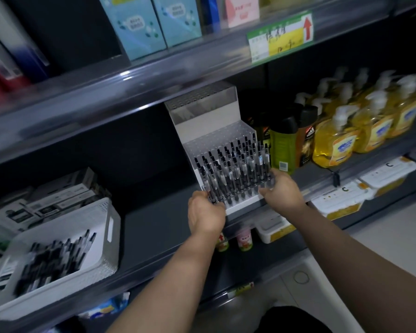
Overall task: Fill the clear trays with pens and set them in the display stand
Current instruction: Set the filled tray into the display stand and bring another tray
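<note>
Left hand (205, 210) and right hand (282, 188) each clamp one end of the tray (262, 186), fingers curled round its edges. It sits at the stand's (216, 121) lowest front step, packed with black pens (233, 164) leaning back. Its clear walls barely show, and the fingertips are hidden.

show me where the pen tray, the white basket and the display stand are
tray (247, 191), head view, clear front wall
basket (111, 253), head view, right side wall
stand (202, 127), head view, white upper panel
</note>
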